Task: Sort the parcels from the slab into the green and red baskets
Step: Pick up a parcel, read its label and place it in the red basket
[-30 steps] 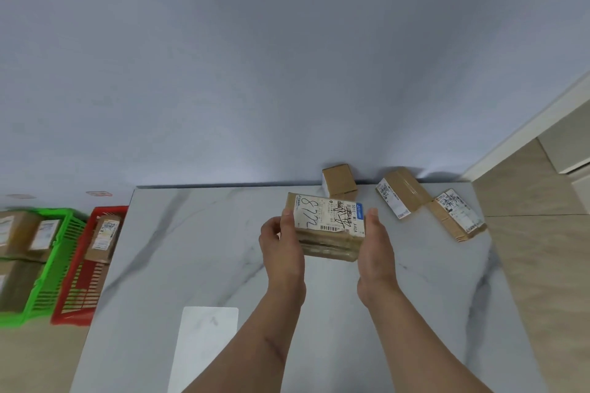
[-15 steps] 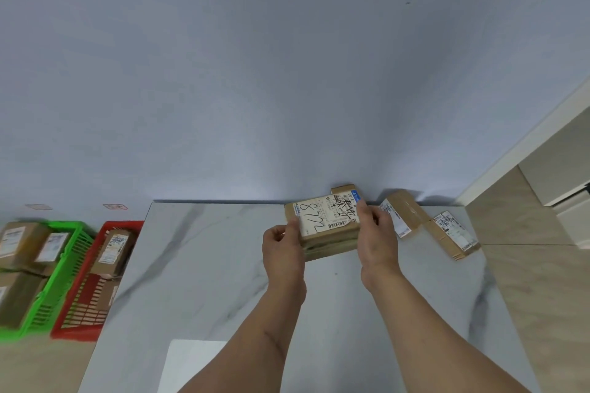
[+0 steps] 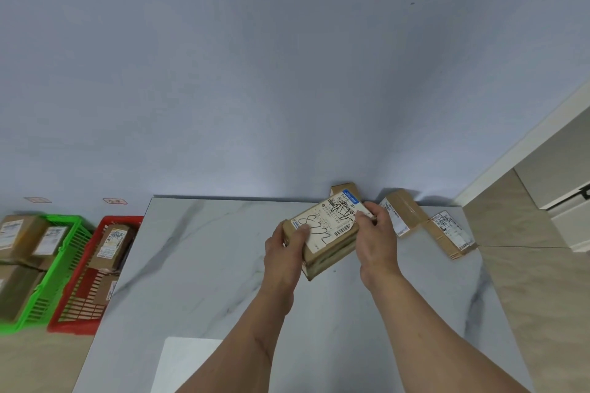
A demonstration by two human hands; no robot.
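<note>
Both hands (image 3: 329, 249) have turned the held parcel (image 3: 325, 230) counterclockwise.

You turned the held parcel (image 3: 325, 230) counter-clockwise, label end now pointing away to the right. Your right hand (image 3: 376, 239) shifted onto its far corner; your left hand (image 3: 284, 249) kept the near-left edge.

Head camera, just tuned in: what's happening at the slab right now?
A person holds a labelled parcel above the slab with both hands, left hand at its near-left corner and right hand at its far-right end, label up. Three more parcels lie at the slab's far right by the wall. The green basket and red basket on the floor to the left already hold parcels.
</note>
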